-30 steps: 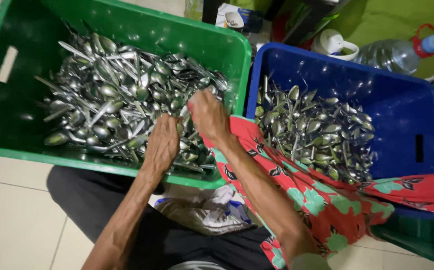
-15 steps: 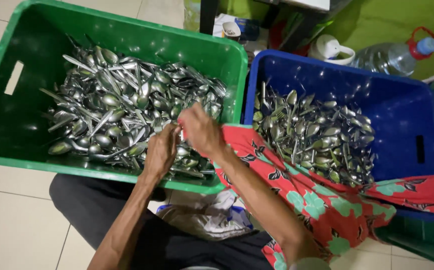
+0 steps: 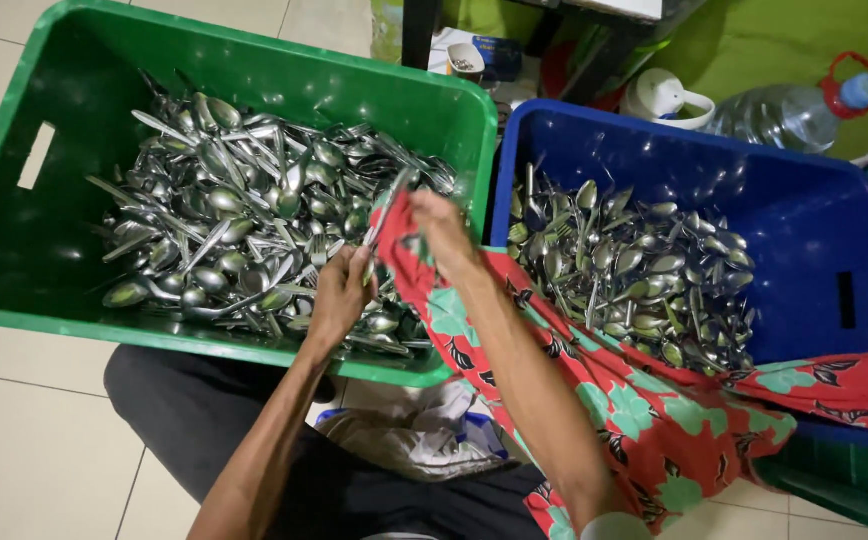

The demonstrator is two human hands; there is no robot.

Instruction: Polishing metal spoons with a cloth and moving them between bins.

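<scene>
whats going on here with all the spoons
A person sits over a green plastic crate heaped with metal spoons and forks. The left hand holds a utensil by its handle while the right hand wraps a red floral cloth around it. A blue plastic crate beside it holds more cutlery.

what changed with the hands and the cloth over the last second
Both hands came up off the pile in the green crate. The left hand now grips a piece of cutlery raised clear of the heap, and the right hand has drawn the red flowered cloth up around it. The blue crate, its spoons and the water bottle look unchanged.
</scene>
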